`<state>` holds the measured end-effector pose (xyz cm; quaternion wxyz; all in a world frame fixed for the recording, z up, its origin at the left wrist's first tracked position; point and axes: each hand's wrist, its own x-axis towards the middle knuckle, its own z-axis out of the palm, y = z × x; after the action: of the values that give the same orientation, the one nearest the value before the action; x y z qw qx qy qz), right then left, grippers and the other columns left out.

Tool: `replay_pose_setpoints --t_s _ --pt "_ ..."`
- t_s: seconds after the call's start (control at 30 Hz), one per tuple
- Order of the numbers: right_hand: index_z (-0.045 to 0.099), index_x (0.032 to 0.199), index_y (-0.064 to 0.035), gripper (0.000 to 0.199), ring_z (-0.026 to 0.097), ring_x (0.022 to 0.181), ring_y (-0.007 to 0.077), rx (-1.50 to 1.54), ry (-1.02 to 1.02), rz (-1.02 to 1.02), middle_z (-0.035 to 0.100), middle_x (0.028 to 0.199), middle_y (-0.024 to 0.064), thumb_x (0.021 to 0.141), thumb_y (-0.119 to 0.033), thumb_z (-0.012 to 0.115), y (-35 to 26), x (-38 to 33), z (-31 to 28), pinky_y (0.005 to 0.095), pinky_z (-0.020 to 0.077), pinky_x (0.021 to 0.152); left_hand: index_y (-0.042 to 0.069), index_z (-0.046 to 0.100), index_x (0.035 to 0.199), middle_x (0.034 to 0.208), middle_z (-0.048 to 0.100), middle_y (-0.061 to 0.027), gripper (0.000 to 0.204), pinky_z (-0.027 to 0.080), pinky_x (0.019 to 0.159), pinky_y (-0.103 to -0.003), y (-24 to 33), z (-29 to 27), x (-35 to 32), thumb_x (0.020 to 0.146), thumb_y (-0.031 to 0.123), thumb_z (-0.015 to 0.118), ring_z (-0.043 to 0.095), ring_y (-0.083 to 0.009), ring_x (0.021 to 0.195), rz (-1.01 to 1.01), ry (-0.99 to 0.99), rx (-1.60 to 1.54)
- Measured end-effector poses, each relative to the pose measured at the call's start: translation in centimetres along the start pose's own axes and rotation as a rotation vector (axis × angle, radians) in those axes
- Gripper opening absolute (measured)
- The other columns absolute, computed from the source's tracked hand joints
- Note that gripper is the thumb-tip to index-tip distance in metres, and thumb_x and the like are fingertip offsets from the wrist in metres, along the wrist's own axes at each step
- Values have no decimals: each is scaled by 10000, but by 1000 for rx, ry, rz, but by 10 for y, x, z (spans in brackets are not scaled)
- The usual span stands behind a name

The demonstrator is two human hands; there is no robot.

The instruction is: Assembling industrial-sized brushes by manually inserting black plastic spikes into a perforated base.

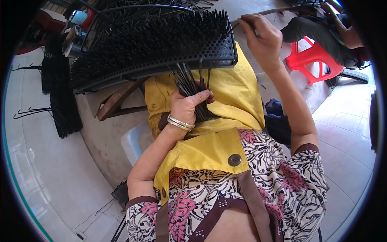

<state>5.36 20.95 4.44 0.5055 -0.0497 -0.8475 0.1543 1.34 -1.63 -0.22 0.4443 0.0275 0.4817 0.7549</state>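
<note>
The space at twelve o'clock is blocked by a perforated black rack (161,52) crowded with upright black rods. Open tiled floor (346,133) is seen at three o'clock, past a red plastic stool (312,56). At nine o'clock, passage is narrowed by hanging black rod bundles (60,97).

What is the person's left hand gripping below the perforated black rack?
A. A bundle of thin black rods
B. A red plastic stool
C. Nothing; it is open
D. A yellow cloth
A: the left hand is closed around a bundle of thin black rods hanging under the perforated black rack, above the yellow cloth on the lap.
</note>
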Motion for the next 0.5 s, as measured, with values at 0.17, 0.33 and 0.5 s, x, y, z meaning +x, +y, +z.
replay_pose_setpoints --t_s 0.17,0.33,0.5 --pt "587 829 10 102 579 640 288 62 -197 -122 583 734 135 734 -5 618 6 7 16 306 472 580 -14 525 895 762 607 -109 188 529 623 -310 1 1 -1 735 -58 614 617 -200 670 -2 -2 22" --pt "594 913 -15 149 576 640 318 -184 -588 -58 566 718 175 772 -62 577 2 9 20 363 459 569 -14 526 892 757 610 -113 191 528 609 -309 1 1 1 731 -55 620 616 -204 658 9 14 6" --pt "582 935 25 203 563 531 149 121 -684 371 579 653 133 764 -77 625 -45 -6 -8 276 446 499 -10 527 891 760 611 -115 197 524 610 -305 4 4 -1 729 -36 634 614 -203 651 1 20 -16"
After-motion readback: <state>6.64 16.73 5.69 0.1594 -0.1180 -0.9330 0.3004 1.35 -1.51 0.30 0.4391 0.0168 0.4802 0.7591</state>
